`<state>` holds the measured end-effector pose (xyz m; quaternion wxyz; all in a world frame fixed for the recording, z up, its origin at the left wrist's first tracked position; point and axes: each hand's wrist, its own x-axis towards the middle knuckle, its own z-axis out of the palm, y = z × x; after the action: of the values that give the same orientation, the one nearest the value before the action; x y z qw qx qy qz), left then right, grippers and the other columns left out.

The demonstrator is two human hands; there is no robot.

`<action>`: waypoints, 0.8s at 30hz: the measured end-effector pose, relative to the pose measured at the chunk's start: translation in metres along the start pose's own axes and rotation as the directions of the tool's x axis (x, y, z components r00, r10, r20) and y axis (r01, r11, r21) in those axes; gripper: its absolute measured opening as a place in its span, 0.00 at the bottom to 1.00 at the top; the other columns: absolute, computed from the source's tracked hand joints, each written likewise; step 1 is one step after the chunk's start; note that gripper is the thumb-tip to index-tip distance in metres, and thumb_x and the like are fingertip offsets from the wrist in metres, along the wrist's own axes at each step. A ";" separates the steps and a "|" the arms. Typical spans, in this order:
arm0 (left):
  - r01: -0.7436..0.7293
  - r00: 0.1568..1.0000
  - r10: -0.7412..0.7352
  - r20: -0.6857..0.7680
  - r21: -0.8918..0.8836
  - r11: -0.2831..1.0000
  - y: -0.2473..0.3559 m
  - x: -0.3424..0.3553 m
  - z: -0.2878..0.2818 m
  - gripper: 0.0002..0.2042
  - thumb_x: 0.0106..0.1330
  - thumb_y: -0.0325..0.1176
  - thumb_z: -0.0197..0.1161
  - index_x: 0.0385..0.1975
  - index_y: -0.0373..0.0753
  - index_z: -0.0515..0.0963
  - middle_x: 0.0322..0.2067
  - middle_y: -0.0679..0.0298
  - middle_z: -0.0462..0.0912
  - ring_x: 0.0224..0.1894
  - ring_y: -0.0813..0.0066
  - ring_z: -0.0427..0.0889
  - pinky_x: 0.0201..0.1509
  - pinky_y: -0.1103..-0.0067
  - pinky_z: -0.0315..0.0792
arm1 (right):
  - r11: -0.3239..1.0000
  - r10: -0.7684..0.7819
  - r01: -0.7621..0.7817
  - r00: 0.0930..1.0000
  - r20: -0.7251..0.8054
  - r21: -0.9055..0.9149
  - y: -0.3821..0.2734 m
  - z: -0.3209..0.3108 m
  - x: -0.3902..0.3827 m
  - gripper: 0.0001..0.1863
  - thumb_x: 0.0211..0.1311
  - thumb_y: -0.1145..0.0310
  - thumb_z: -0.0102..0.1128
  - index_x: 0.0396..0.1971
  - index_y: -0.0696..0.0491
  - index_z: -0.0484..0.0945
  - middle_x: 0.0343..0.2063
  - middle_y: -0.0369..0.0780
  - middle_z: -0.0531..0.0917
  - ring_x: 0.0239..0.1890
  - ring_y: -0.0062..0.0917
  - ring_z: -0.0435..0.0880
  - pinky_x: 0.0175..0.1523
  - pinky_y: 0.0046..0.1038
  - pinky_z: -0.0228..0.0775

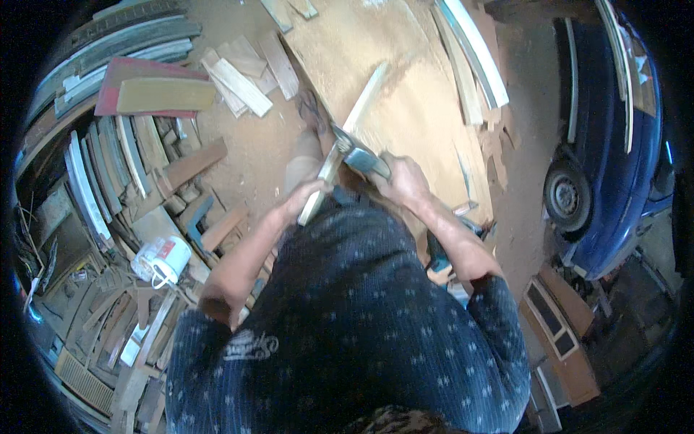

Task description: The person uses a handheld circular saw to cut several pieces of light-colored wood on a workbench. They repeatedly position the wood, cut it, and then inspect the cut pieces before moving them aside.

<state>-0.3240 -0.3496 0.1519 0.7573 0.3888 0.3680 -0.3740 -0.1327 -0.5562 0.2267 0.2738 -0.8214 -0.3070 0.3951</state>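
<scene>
My left hand (311, 194) is closed round the near end of a long, narrow wooden strip (365, 96). The strip slants away to the upper right, over a wide wooden board (405, 116). My right hand (402, 181) grips a short-handled hatchet (359, 158), whose broad grey metal head rests against or just over the strip, ahead of my left hand. Blur hides the exact contact and most of the handle. Below the tool, my leg and sandalled foot (309, 108) show beside the board's left edge.
Wood offcuts (242, 83) lie on the floor at left, near stacked planks (108, 173) and a white bucket (166, 260). A teal power tool (437, 253) sits by my right forearm. A blue vehicle (614, 166) stands at far right.
</scene>
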 end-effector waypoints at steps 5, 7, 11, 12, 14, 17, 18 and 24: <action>-0.193 0.980 0.191 -0.054 -0.026 0.981 -0.010 0.000 0.009 0.39 0.69 0.47 0.59 0.75 0.34 0.55 0.62 0.57 0.72 0.64 0.68 0.72 0.72 0.72 0.63 | 0.846 -0.482 0.515 0.850 -0.214 0.141 -0.048 -0.018 -0.021 0.16 0.44 0.69 0.66 0.36 0.57 0.80 0.30 0.54 0.83 0.33 0.50 0.85 0.41 0.42 0.79; -0.222 0.972 0.221 -0.084 -0.012 0.975 -0.007 0.002 0.013 0.37 0.66 0.43 0.59 0.74 0.35 0.57 0.59 0.58 0.74 0.60 0.69 0.73 0.67 0.73 0.66 | 0.940 -0.308 0.324 0.941 -0.139 0.110 -0.027 -0.007 -0.013 0.13 0.50 0.64 0.67 0.35 0.54 0.80 0.28 0.52 0.84 0.34 0.50 0.85 0.41 0.45 0.78; -0.064 0.996 0.056 -0.070 -0.104 0.993 0.013 -0.011 0.008 0.33 0.60 0.40 0.61 0.68 0.39 0.66 0.45 0.62 0.78 0.44 0.73 0.77 0.53 0.77 0.72 | 0.985 0.174 -0.173 0.985 -0.011 0.015 0.026 0.010 0.017 0.13 0.56 0.59 0.66 0.34 0.52 0.81 0.28 0.53 0.84 0.36 0.51 0.85 0.44 0.49 0.77; -0.068 0.993 0.063 -0.096 -0.042 0.997 0.015 -0.005 0.006 0.32 0.60 0.40 0.61 0.67 0.39 0.67 0.45 0.63 0.78 0.45 0.73 0.77 0.52 0.77 0.73 | 0.989 0.146 -0.146 0.989 -0.033 -0.015 0.020 0.013 0.007 0.11 0.54 0.66 0.65 0.33 0.56 0.79 0.26 0.54 0.83 0.33 0.53 0.84 0.41 0.47 0.77; -0.026 0.990 0.033 -0.134 0.059 0.998 0.004 -0.002 0.011 0.31 0.60 0.40 0.62 0.66 0.38 0.68 0.45 0.64 0.80 0.45 0.73 0.78 0.51 0.78 0.74 | 0.995 -0.070 0.072 0.997 -0.029 0.071 -0.005 0.005 -0.004 0.11 0.53 0.65 0.66 0.32 0.56 0.79 0.28 0.54 0.83 0.34 0.53 0.84 0.42 0.47 0.77; -0.105 0.977 0.176 -0.118 0.454 0.885 0.010 0.008 0.001 0.32 0.60 0.41 0.62 0.66 0.38 0.68 0.47 0.63 0.80 0.47 0.72 0.79 0.52 0.77 0.74 | 0.959 -0.263 0.269 0.962 -0.072 0.094 -0.048 -0.002 -0.024 0.12 0.51 0.67 0.66 0.33 0.56 0.78 0.31 0.51 0.84 0.36 0.50 0.84 0.43 0.44 0.77; -0.111 0.973 0.205 -0.105 0.566 0.817 0.003 0.007 -0.002 0.32 0.60 0.41 0.62 0.66 0.38 0.68 0.47 0.63 0.80 0.48 0.72 0.79 0.53 0.77 0.74 | 0.838 -0.497 0.520 0.853 -0.160 0.165 -0.052 -0.004 -0.025 0.12 0.49 0.69 0.66 0.33 0.55 0.77 0.31 0.49 0.83 0.35 0.49 0.84 0.42 0.42 0.77; -0.102 0.989 0.099 -0.110 -0.021 0.995 0.010 -0.009 0.015 0.38 0.60 0.39 0.62 0.74 0.39 0.60 0.55 0.57 0.76 0.54 0.69 0.77 0.58 0.75 0.71 | 0.966 0.222 -0.222 0.975 -0.017 -0.133 0.026 0.018 0.016 0.14 0.58 0.63 0.62 0.40 0.54 0.81 0.35 0.52 0.86 0.39 0.49 0.86 0.46 0.46 0.78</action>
<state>-0.3158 -0.3559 0.1689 0.7593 0.4164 0.3935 -0.3087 -0.1324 -0.5582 0.1914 0.1724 -0.8676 -0.2387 0.4008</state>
